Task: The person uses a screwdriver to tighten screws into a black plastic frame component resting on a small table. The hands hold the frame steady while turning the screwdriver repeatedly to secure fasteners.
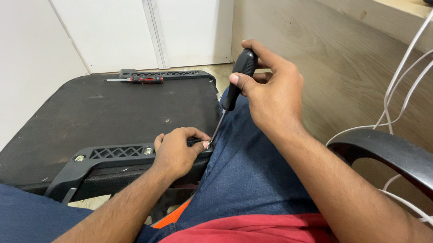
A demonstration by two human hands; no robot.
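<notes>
At the near right corner of the overturned black seat pad [99, 114], resting across your lap, your right hand [270, 90] is wrapped tight around the black handle of a screwdriver [234, 87], thumb pressed on the grip's side and fingers curled over its top. The tool's long axis runs on a slant, handle high and to the right, thin shaft dropping down and to the left until its tip meets the end of the black plastic bracket [122, 156] along the pad's near edge. Your left hand [178, 152] lies closed over that same bracket end, knuckles up, fingertips pinched right beside the shaft's tip; whether a screw sits under them is hidden. The left hand is therefore the nearer one to the fastening point, while the right works from above and beyond it. Two bright bolt heads show on the bracket to the left of your fingers. A second screwdriver with a red-and-black handle [140, 80] lies well apart on the pad's far edge, against a matching bracket. White cables [407, 88] hang beside a chair armrest [407, 159] on your right.
</notes>
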